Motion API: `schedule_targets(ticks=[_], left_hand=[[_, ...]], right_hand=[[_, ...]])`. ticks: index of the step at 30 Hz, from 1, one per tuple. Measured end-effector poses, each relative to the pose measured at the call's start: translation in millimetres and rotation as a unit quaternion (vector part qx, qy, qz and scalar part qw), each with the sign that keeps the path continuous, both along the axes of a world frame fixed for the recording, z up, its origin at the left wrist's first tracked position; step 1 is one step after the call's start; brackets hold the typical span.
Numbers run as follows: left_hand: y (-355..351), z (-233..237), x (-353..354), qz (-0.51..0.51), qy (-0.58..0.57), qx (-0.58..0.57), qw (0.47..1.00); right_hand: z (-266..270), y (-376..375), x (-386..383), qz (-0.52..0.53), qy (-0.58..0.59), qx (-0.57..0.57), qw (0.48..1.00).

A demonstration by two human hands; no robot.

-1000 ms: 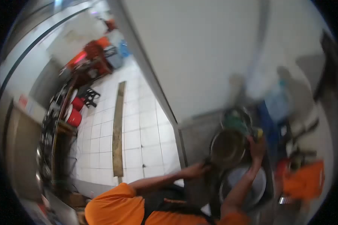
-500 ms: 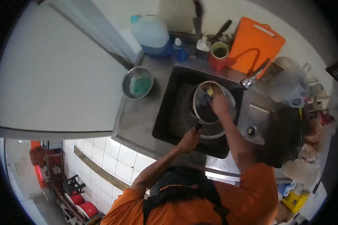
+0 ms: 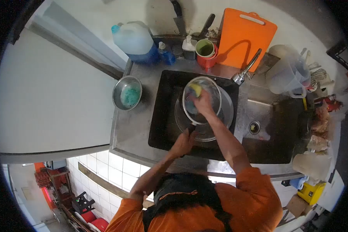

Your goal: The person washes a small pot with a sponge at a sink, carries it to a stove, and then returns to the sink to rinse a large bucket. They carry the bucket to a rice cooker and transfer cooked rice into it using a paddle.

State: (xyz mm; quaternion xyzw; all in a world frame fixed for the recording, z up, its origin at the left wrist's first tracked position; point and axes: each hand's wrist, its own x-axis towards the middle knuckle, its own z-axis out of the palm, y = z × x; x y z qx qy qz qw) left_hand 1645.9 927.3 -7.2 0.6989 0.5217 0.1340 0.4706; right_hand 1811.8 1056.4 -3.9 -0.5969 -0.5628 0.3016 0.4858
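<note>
My left hand (image 3: 183,144) is closed around the black handle of a round, silver-rimmed pan (image 3: 216,102), which it holds tilted over the left sink basin (image 3: 160,131). Inside the pan, my right hand (image 3: 203,102) grips a yellow sponge (image 3: 196,89) against the upper part of the inner surface. Part of the sponge is hidden by the fingers. Beneath the pan lies a wide, round, clear-looking bowl (image 3: 229,116) in the basin. To the left, a small metal bowl (image 3: 116,101) with green, foamy contents stands on the steel counter (image 3: 129,129).
A jug of blue liquid (image 3: 137,40), a blue bottle (image 3: 166,56), a pump bottle (image 3: 189,48) and a red cup (image 3: 207,62) line the back. An orange cutting board (image 3: 239,38) leans behind the faucet (image 3: 239,78). Plastic pitchers (image 3: 284,75) and whisks crowd the right side.
My right hand has moved the sponge up and across the pan's inside. The pan is tipped a little differently. The whole view has shifted, with the counter lower left in it.
</note>
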Motion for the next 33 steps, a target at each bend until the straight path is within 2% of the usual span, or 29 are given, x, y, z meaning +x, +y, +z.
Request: schedule_targets(ticks=[1, 2, 3, 4, 5, 6, 7, 8, 9, 10, 11, 12, 13, 15, 16, 17, 18, 19, 20, 22, 23, 24, 25, 26, 28, 30, 32, 33], left_hand=[[10, 8, -3, 0.022, 0.042, -0.015, 0.999], [19, 19, -7, 0.043, 0.085, -0.028, 0.995], [22, 32, -13, 0.044, 0.089, -0.026, 0.995], [23, 44, -19, 0.058, 0.060, -0.079, 0.993], [23, 51, -24, 0.070, 0.032, -0.133, 0.988], [18, 42, -27, 0.071, 0.035, -0.135, 0.988], [7, 27, -26, 0.069, -0.017, -0.109, 0.991], [-2, 18, -22, 0.064, -0.070, -0.082, 0.992], [-2, 23, -11, 0.060, -0.075, -0.079, 0.992], [1, 30, 1, 0.051, -0.072, -0.035, 0.995], [-8, 36, 4, 0.046, -0.062, -0.005, 0.997], [-14, 34, 3, 0.049, -0.060, -0.014, 0.997], [-4, 29, 3, 0.049, -0.045, -0.026, 0.997], [21, 30, 0, 0.053, -0.033, -0.027, 0.998], [25, 32, -9, 0.054, -0.014, -0.040, 0.998], [29, 33, -17, 0.056, 0.006, -0.051, 0.997], [34, 33, -27, 0.061, 0.009, -0.046, 0.997], [26, 29, -37, 0.041, 0.015, -0.055, 0.998], [19, 24, -44, 0.023, 0.018, -0.061, 0.998], [-2, 11, -48, 0.068, 0.000, -0.080, 0.995], [-2, 8, -48, 0.106, -0.022, -0.086, 0.990], [-4, 11, -53, 0.122, -0.021, -0.078, 0.989], [-12, 18, -56, 0.166, -0.004, -0.192, 0.967], [-12, 24, -57, 0.203, 0.008, -0.299, 0.933], [-16, 33, -60, 0.218, -0.003, -0.328, 0.919], [-18, 46, -53, 0.224, -0.009, -0.360, 0.906], [-20, 63, -33, 0.293, -0.078, -0.337, 0.891], [-19, 66, -25, 0.289, -0.076, -0.339, 0.892]], right_hand=[[-5, -8, -9, 0.072, 0.087, -0.083, 0.990], [-22, -11, -8, 0.155, 0.023, -0.038, 0.987], [-11, -10, 1, 0.156, 0.027, -0.035, 0.987], [1, -10, 15, 0.242, -0.154, -0.113, 0.951], [7, -12, 28, 0.315, -0.327, -0.187, 0.871], [-3, -19, 38, 0.222, -0.493, -0.009, 0.841], [-12, -15, 47, 0.222, -0.492, -0.012, 0.841], [-14, -6, 56, 0.169, -0.491, 0.094, 0.850], [-1, 4, 62, 0.113, -0.488, 0.205, 0.841], [10, 11, 60, 0.077, -0.470, 0.254, 0.842], [17, 8, 46, 0.082, -0.469, 0.248, 0.844], [20, 5, 31, 0.069, -0.315, 0.194, 0.926], [25, 11, 20, 0.048, -0.154, 0.143, 0.976], [19, 0, -8, 0.102, 0.015, 0.069, 0.992], [19, -11, -8, 0.170, 0.048, 0.017, 0.984], [28, -11, 1, 0.175, 0.049, 0.019, 0.983], [35, -10, 15, 0.292, -0.110, -0.040, 0.949], [33, -15, 28, 0.400, -0.263, -0.102, 0.872], [15, -14, 40, 0.409, -0.261, -0.101, 0.868], [-24, 0, 52, 0.351, -0.406, -0.055, 0.842], [-2, 16, 46, 0.360, -0.411, -0.039, 0.837], [39, 24, 37, 0.353, -0.302, -0.030, 0.885], [60, 28, 29, 0.346, -0.184, -0.030, 0.920], [33, 46, 17, 0.322, -0.144, 0.034, 0.935], [46, 71, -33, 0.316, -0.018, 0.095, 0.944], [42, 106, -98, 0.337, -0.048, 0.166, 0.926], [30, 129, -159, 0.337, -0.089, 0.172, 0.921], [31, 137, -180, 0.342, -0.116, 0.189, 0.913]])
